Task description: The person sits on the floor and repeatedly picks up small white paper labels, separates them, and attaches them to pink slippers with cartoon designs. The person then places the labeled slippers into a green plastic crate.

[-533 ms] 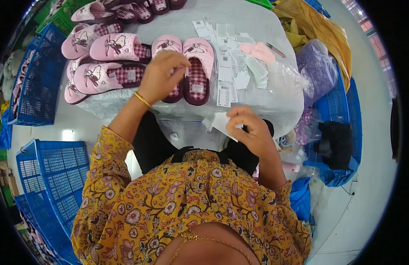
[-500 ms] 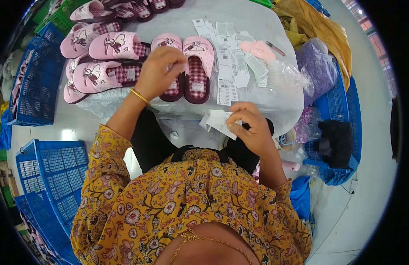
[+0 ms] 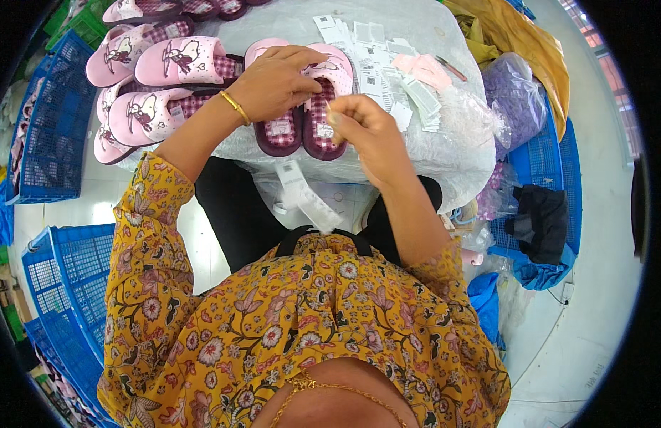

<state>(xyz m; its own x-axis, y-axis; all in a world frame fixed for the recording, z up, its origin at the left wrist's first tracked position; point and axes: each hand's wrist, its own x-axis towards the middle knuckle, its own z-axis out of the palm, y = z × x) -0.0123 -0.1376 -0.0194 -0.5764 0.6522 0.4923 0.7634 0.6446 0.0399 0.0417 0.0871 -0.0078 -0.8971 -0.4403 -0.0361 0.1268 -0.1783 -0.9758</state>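
Note:
A pair of pink slippers (image 3: 323, 107) with maroon checked insoles lies at the table's near edge. My left hand (image 3: 277, 82) reaches over their uppers with its fingers apart; whether it presses on them I cannot tell. Beside the right-hand slipper's insole, my right hand (image 3: 366, 132) is closed in a pinch, and a thin pale sliver shows at its fingertips, too small to name. Below the table edge, over my lap, a white label strip (image 3: 305, 196) hangs loose in the air, blurred by motion.
Several more pink slippers (image 3: 177, 60) crowd the table's left side. White label sheets (image 3: 373, 60), a pink cloth (image 3: 423, 70) and a pen-like tool (image 3: 452, 68) lie on the right. Blue crates (image 3: 88, 278) stand at left; a purple bag (image 3: 512, 107) sits at right.
My right hand has moved up and left to the slippers and let go of the white label strip, which is now lower and farther left. My left hand has shifted slightly right and up, fingers extended.

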